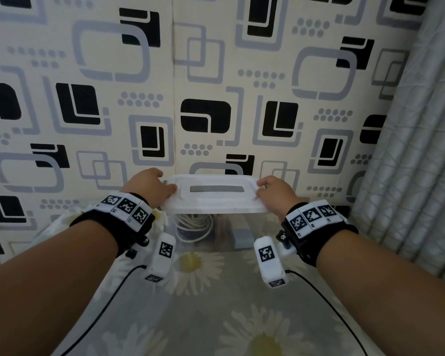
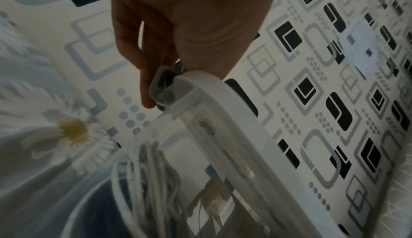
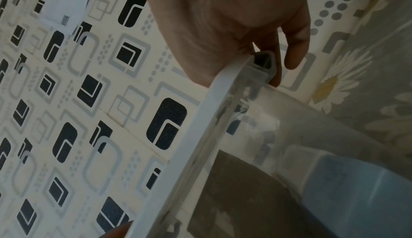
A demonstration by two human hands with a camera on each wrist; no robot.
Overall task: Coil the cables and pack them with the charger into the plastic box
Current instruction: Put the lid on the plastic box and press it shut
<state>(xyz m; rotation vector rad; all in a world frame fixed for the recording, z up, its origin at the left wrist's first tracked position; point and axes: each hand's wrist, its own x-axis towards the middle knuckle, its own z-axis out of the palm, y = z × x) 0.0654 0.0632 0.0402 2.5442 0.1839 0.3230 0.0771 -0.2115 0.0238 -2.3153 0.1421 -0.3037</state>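
We see the plastic box [image 1: 213,232] standing on a surface covered with a daisy-print cloth [image 1: 216,317], close to the patterned wall [image 1: 216,86]. The white lid [image 1: 213,195] lies on top of the box, and both hands hold it at its short ends. The left hand [image 1: 149,185] grips the left end: in the left wrist view its thumb lies on the lid and its fingers [image 2: 136,51] curl down past the side latch (a small grey clip) [image 2: 162,86]. The right hand [image 1: 274,192] grips the right end in the same way, with the thumb side on the lid edge and the fingers [image 3: 294,48] bent down beside the right latch [image 3: 263,67].

Through the clear wall we see the coiled white cables [image 1: 194,226] in the left part of the box, and the charger [image 1: 242,237], a pale grey-blue block, in the right part. We cannot tell if the lid is fully pressed shut.
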